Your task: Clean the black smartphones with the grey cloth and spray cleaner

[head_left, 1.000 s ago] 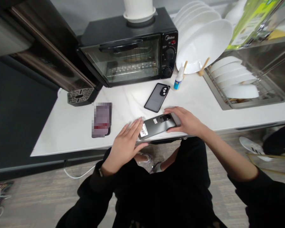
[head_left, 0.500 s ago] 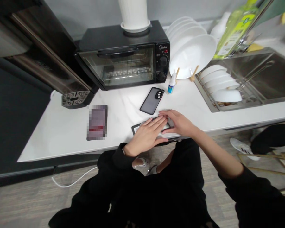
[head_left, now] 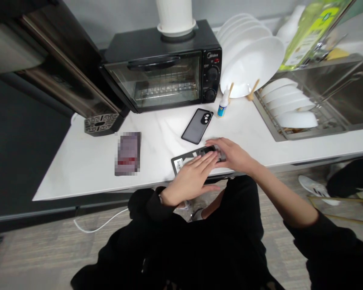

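A dark phone-shaped item with a white label [head_left: 179, 164] lies at the counter's front edge, partly hidden by both hands. My left hand [head_left: 193, 179] lies flat over its lower middle, fingers stretched out. Fingers and thumb of my right hand [head_left: 231, 155] close round its right end. Just behind them rests a translucent phone case [head_left: 196, 127] with a black rim and camera cut-outs. A small white bottle with a blue label [head_left: 222, 108] stands behind the case. Off to the left lies a pixelated purplish phone-like object [head_left: 128, 154].
On the white counter [head_left: 78, 169] stand a black toaster oven [head_left: 166, 84], a dark dispenser [head_left: 101, 123] and upright white plates [head_left: 254, 64]. At the right, bowls [head_left: 296, 119] sit in a rack by the sink [head_left: 357, 100]. A person's shoe [head_left: 316, 189] shows on the floor.
My left hand has shifted slightly down relative to the labelled item, showing more of its dark surface and label. The whole view has moved a little.
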`<control>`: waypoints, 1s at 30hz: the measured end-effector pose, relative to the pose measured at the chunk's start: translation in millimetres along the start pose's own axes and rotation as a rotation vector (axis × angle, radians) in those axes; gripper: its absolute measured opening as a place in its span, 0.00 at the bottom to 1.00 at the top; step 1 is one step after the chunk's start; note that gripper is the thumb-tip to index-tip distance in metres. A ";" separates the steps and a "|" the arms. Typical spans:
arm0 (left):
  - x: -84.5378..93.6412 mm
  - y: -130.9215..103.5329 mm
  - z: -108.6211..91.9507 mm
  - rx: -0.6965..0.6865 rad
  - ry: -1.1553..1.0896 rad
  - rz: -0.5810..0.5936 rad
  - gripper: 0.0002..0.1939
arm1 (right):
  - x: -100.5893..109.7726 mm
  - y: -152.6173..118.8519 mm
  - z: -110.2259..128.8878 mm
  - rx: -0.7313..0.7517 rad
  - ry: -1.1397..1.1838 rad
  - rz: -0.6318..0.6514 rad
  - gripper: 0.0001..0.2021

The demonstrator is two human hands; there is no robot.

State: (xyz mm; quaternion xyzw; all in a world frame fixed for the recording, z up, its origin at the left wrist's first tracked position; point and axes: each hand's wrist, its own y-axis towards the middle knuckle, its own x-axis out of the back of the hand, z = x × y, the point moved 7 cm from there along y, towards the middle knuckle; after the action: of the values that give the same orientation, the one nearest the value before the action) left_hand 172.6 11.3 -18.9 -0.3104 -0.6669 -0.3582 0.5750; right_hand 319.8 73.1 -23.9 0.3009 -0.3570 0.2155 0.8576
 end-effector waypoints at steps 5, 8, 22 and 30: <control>2.1 26.1 20.5 -0.042 -0.026 -0.021 0.45 | 1.4 1.1 1.6 0.019 -0.010 -0.009 0.43; 7.7 -13.8 36.9 0.027 -0.020 0.007 0.48 | 1.8 1.1 2.1 0.006 -0.021 -0.006 0.43; -5.0 19.2 2.8 -0.084 0.004 0.024 0.51 | 0.6 -0.9 -0.1 -0.015 -0.004 0.023 0.37; 14.3 -23.0 43.6 -0.090 -0.081 0.089 0.50 | 1.1 1.2 0.7 -0.021 -0.006 0.016 0.45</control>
State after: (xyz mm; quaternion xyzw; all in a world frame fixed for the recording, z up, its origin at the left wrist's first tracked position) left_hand 127.8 35.1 -11.1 -0.3794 -0.6584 -0.3490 0.5484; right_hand 319.5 73.7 -22.3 0.2895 -0.3643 0.2177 0.8579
